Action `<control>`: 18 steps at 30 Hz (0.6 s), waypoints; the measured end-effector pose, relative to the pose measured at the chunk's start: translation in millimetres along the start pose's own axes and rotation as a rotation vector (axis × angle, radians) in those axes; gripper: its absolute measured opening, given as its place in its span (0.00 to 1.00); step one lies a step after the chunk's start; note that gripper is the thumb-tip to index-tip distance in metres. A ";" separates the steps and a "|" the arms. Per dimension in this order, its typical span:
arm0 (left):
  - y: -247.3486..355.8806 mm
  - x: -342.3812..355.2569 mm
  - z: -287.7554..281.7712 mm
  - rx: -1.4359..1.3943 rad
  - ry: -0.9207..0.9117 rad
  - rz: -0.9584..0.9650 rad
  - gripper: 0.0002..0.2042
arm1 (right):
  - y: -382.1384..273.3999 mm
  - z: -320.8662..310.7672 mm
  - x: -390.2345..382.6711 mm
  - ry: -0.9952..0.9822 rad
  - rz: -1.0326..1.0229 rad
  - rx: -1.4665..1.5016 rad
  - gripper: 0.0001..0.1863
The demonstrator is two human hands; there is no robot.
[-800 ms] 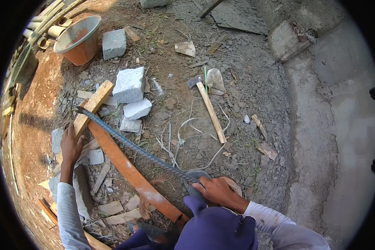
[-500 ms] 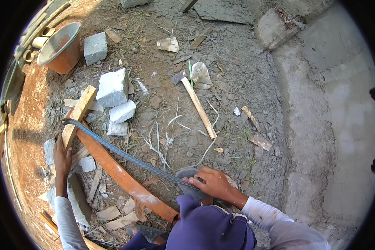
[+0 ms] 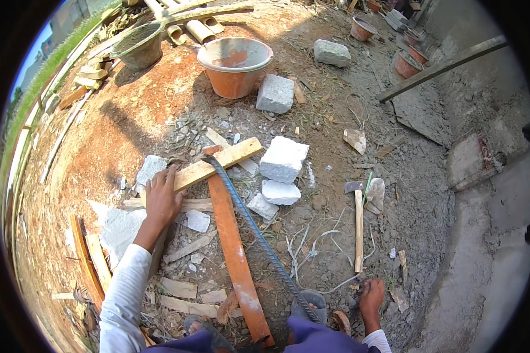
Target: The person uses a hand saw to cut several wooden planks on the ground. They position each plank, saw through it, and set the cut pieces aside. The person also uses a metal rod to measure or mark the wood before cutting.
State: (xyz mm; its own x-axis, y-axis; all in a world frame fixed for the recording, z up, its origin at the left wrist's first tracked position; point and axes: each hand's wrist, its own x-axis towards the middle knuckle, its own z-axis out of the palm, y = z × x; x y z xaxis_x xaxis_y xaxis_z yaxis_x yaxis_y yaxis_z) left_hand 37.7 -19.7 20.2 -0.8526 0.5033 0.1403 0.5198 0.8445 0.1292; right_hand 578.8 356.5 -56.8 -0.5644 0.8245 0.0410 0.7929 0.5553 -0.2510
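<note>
My left hand (image 3: 162, 199) grips the near end of a short wooden batten (image 3: 224, 162). Across this batten lies the bent tip of a ribbed steel bar (image 3: 256, 229), which slants down to my foot and purple-clad leg. An orange-stained plank (image 3: 234, 253) runs beneath, towards my feet. My right hand (image 3: 372, 300) is low over the ground, off the bar, its fingers loosely bent with nothing seen in them. Just beyond it lies a hammer, its dark head (image 3: 353, 186) far and its pale wooden handle (image 3: 359, 235) pointing back at me.
White stone blocks (image 3: 284, 159) sit right of the batten. An orange bucket (image 3: 234, 70) and a grey tub (image 3: 138, 50) stand farther off. Tangled pale strapping (image 3: 312, 247) lies left of the hammer. Wood scraps (image 3: 179, 288) litter the ground near my feet; a concrete edge (image 3: 453, 247) borders the right.
My right hand has let go of the steel bar and moved right, near the hammer's handle. The left hand still holds the batten. The view has swung left and up.
</note>
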 end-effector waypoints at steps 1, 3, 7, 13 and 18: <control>0.3 -4.9 -2.9 -0.022 0.045 -0.029 0.39 | -9.9 -4.1 0.1 0.069 -0.003 0.056 0.05; -3.7 -16.9 -7.0 -0.069 0.059 -0.062 0.39 | -42.4 -9.0 12.4 0.043 0.076 0.343 0.05; -13.9 -31.1 -9.8 -0.069 0.096 -0.109 0.39 | -171.5 -17.2 43.5 -0.320 0.117 0.992 0.10; -20.4 -25.9 -4.4 -0.105 0.077 -0.197 0.40 | -407.8 -100.1 221.9 -0.470 -0.273 1.408 0.14; -15.7 -26.5 -8.0 -0.128 0.055 -0.215 0.41 | -446.9 -120.7 245.3 -0.356 -0.398 1.281 0.17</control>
State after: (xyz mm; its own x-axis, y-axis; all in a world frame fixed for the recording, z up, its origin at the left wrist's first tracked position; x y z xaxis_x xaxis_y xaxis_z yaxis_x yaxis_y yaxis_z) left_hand 52.5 -47.8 22.3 -0.9418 0.3014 0.1486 0.3326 0.8991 0.2845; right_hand 113.8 323.8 182.2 -0.8816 0.4563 0.1210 -0.0855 0.0978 -0.9915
